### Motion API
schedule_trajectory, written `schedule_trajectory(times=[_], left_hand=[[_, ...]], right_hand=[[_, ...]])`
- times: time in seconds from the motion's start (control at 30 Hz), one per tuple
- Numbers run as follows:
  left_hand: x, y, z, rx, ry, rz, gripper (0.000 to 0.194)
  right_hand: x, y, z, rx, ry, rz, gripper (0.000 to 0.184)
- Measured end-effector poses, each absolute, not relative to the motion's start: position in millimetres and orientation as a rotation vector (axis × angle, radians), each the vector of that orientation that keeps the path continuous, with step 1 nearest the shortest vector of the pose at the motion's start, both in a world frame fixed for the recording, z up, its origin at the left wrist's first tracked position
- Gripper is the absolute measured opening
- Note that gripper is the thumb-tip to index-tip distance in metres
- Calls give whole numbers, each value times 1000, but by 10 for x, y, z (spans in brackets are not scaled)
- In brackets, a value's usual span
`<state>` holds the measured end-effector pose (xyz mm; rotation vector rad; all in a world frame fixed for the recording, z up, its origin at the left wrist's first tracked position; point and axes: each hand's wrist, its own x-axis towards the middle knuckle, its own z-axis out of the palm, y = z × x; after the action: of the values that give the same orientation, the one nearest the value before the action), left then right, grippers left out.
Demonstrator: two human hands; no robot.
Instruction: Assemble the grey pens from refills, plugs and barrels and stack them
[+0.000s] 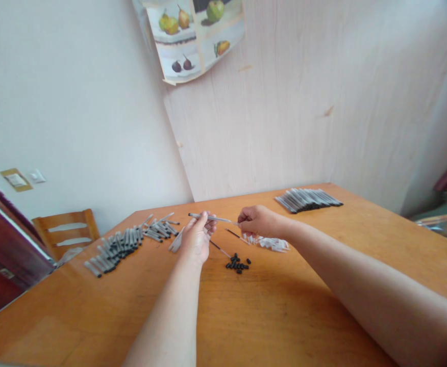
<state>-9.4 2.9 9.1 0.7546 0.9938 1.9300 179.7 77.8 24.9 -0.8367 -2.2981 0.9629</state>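
Holds a slim clear pen (219, 219) just above the surface (223, 326), between both hands, with its dark end to the left. Grips its barrel between thumb and fingers of the left hand (197, 237); with the right hand (261, 223), fingers bunched, pinches a thin pale piece (233, 223) at the pen's right end, too blurred to tell whether joined or separate. Just below, on the surface, two thin rods (219, 248), part dark and part pale, well outnumbered by other parts; nearer, a small heap of stubby black pieces (234, 264); under the right hand, a pile of small clear pieces (273, 244). Close beside the left hand, a few pale tubes (176, 241); farther left, a long spread of black-ended barrels (120, 245). Toward the far right edge, a tidy row of similar pens (309, 200), seemingly finished. Appears well under way, with one pen in hand and, judging by the loose barrels and small parts, plenty left to handle.
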Motion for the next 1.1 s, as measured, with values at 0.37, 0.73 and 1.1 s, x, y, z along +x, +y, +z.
schedule_trajectory(times=[0.37, 0.73, 1.1], left_hand=[[-59, 39, 85, 780, 1006, 1887, 29], [32, 1, 95, 816, 1034, 1881, 30], [85, 41, 57, 752, 1029, 1890, 27]], right_hand=[[1773, 779, 251, -835, -2331, 908, 10], [1770, 717, 312, -840, -2296, 872, 15], [1768, 677, 339, -896, -2272, 783, 14]])
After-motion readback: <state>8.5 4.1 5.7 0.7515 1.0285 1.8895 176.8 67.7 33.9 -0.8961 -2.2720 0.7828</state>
